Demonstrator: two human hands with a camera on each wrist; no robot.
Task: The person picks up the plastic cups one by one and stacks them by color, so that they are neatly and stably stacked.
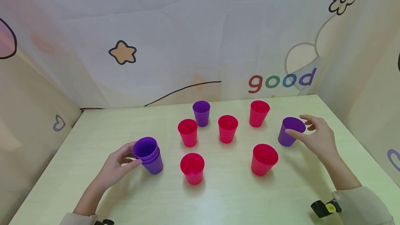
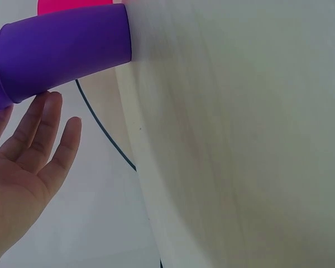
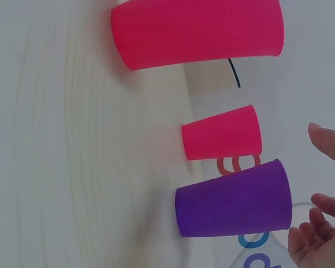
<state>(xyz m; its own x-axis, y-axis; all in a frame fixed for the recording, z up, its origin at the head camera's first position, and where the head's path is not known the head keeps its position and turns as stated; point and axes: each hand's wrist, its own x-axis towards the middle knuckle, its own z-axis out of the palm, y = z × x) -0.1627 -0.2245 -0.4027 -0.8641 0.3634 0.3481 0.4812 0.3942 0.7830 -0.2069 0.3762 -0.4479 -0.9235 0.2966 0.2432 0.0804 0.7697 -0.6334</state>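
My left hand holds a stack of nested purple cups near its upper rims, the thumb on the near side and fingers behind. In the left wrist view, fingertips touch the side of the stack, which stands upright on the table. At the right, my right hand is spread around the rim of a single purple cup. The right wrist view shows a gap between those fingers and the purple cup, which stands mouth up on the table.
Several red cups stand mouth up between the hands, among them a near left one, a near right one and a back one. Another purple cup stands at the back. A printed curtain hangs behind the table.
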